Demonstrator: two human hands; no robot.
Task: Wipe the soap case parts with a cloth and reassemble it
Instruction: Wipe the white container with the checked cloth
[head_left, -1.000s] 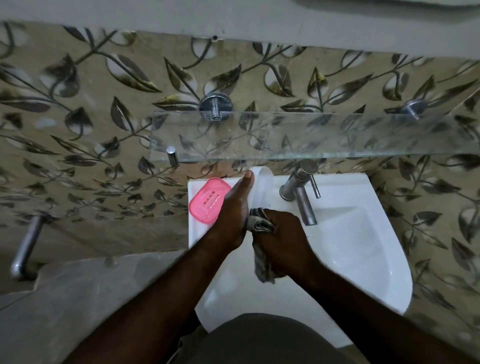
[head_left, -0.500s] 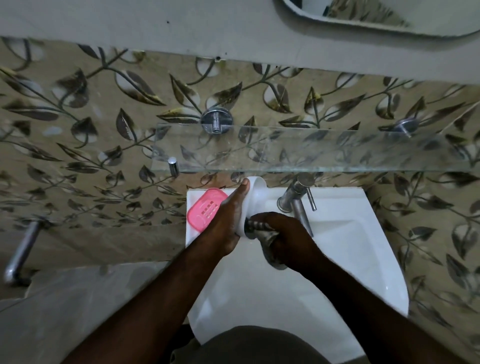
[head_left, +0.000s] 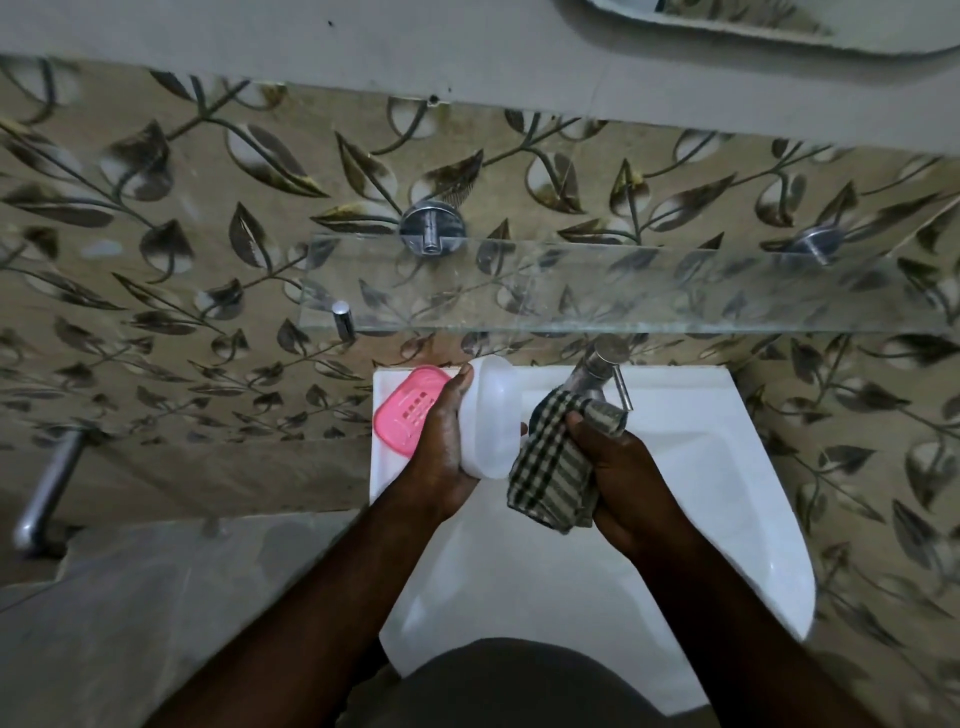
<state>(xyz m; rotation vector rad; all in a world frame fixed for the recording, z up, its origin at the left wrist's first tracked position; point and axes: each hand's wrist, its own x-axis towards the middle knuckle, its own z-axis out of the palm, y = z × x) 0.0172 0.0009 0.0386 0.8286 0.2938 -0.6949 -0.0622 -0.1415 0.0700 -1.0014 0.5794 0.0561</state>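
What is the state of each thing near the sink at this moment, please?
white case part: held in the left hand, over the sink's left edge
checked cloth: gripped in the right hand, beside the white part
pink slotted part: lying on the sink ledge, separate
tap: no water visible
glass shelf: nothing on it

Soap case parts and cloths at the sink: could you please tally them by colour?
White soap case part, held in the left hand: 1
Pink soap case tray on the sink ledge: 1
Checked cloth, in the right hand: 1
Total: 3
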